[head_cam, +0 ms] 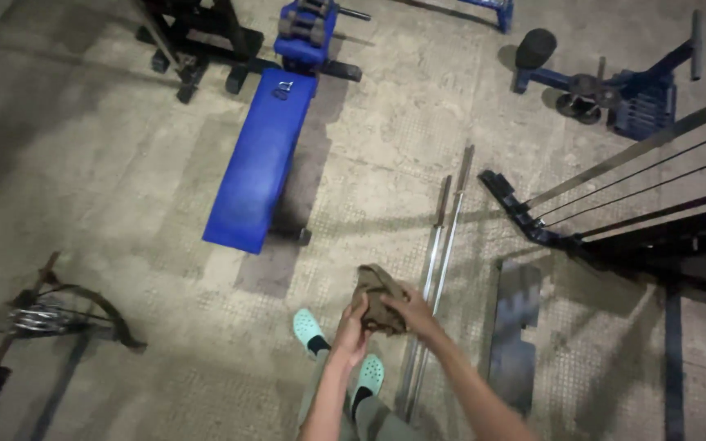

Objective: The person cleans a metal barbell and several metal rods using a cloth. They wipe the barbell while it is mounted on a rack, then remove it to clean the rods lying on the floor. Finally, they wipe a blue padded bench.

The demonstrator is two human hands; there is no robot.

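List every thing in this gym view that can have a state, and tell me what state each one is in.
Brown cloth: bunched up, gripped in both hands.
Left hand: closed on the cloth.
Right hand: closed on the cloth.
Two steel bars: lying side by side on the floor, no plates on them.
Blue bench: flat, unoccupied.

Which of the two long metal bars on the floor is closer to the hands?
The left bar, the shorter-looking one; it runs down right beside the right hand holding the brown cloth. The other bar lies farther right.

Count: two steel bars (443, 245) on floor, one blue bench (259, 163), one brown cloth (379, 296), two mint-green clogs (338, 351).
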